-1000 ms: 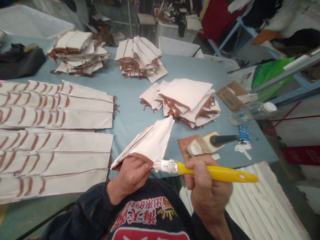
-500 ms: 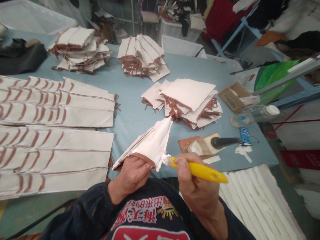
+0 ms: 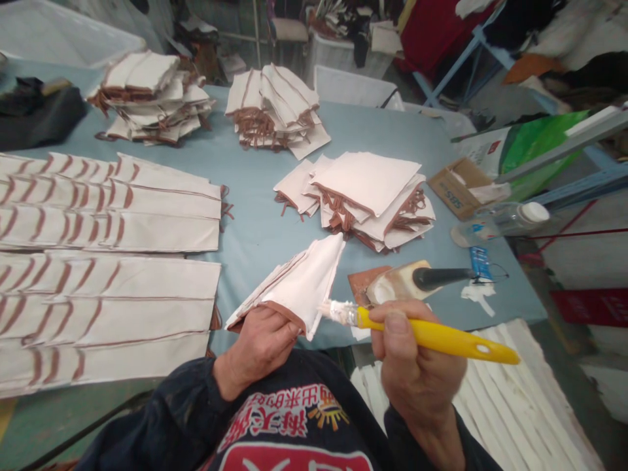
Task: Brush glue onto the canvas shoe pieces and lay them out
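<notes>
My left hand (image 3: 260, 347) grips a folded white fabric piece (image 3: 299, 281) by its brown-trimmed edge, fingers closed around it. The piece stands tilted, its pointed end toward the far pile. In my right hand (image 3: 417, 366) is a paintbrush (image 3: 436, 333) with a yellow handle, thumb and fingers closed on it. White paste coats the bristles, which are at the right edge of the fabric piece; whether they touch it I cannot tell. Behind the brush lies a shallow container of white paste (image 3: 387, 288) with a dark-handled tool (image 3: 441, 278) across it.
Brown-trimmed white pieces lie in overlapping rows (image 3: 161, 288) on the left. Piles of them stand at the back left (image 3: 142, 98), back middle (image 3: 275, 108) and right of centre (image 3: 367, 190). A cardboard box (image 3: 458, 190) and a clear jar (image 3: 510, 219) sit at the right.
My right hand has moved right with the paintbrush, and the brush now lies flatter, showing more of its ferrule. My left hand still grips the fabric piece, nearly unmoved.
</notes>
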A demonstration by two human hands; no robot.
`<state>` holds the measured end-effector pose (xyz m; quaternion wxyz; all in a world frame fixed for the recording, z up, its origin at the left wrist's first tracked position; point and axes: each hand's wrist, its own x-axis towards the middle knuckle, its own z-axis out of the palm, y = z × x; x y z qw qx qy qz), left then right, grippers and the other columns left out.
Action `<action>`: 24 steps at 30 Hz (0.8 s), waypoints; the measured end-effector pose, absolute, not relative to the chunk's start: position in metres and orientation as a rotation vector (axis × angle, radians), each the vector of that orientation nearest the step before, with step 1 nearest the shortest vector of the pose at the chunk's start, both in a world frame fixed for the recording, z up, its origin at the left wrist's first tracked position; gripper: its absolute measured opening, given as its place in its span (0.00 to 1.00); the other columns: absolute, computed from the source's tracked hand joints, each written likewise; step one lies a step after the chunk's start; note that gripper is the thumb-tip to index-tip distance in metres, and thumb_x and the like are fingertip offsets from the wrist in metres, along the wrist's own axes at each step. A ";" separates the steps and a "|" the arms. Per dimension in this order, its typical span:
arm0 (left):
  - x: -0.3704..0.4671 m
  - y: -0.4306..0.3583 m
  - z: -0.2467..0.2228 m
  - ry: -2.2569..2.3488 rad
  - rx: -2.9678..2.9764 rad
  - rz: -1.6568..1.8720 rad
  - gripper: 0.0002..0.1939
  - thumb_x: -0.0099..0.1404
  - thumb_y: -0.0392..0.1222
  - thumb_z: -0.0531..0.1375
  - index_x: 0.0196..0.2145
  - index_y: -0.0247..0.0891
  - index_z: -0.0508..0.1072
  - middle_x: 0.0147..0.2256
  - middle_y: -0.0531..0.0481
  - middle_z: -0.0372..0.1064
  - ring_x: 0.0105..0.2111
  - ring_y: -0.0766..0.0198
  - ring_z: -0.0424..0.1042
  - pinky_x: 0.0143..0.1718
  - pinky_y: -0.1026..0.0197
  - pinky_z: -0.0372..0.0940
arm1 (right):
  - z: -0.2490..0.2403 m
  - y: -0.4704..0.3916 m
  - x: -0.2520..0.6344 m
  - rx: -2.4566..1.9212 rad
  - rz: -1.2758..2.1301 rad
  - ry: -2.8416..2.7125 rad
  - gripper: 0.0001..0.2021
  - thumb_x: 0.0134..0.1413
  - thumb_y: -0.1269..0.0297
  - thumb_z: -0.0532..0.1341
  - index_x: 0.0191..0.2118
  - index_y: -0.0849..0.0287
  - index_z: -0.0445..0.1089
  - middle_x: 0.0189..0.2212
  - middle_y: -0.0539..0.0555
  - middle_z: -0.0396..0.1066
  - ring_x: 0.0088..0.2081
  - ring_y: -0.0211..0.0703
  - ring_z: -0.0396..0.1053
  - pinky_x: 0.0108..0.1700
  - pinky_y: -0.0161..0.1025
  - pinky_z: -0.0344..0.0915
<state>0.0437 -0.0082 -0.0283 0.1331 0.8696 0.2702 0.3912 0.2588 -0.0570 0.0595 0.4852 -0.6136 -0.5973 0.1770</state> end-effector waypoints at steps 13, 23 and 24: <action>0.049 -0.012 -0.030 0.830 2.538 1.091 0.14 0.69 0.25 0.55 0.34 0.39 0.76 0.26 0.49 0.75 0.28 0.59 0.74 0.35 0.57 0.67 | 0.058 -0.057 0.258 -1.513 0.416 -1.438 0.10 0.72 0.66 0.58 0.37 0.55 0.73 0.17 0.41 0.63 0.15 0.34 0.63 0.19 0.31 0.62; 0.055 -0.010 -0.017 1.095 1.914 1.039 0.13 0.71 0.29 0.55 0.32 0.38 0.76 0.27 0.52 0.75 0.27 0.63 0.71 0.33 0.62 0.68 | 0.055 -0.062 0.257 -1.395 0.572 -1.248 0.15 0.76 0.61 0.56 0.34 0.56 0.72 0.15 0.41 0.63 0.14 0.34 0.62 0.18 0.29 0.60; 0.055 -0.009 -0.012 1.145 1.795 1.000 0.12 0.71 0.31 0.56 0.34 0.37 0.78 0.28 0.52 0.75 0.28 0.62 0.72 0.33 0.62 0.69 | 0.052 -0.059 0.259 -1.379 0.535 -1.231 0.15 0.76 0.61 0.56 0.34 0.56 0.72 0.15 0.41 0.63 0.13 0.33 0.62 0.18 0.29 0.60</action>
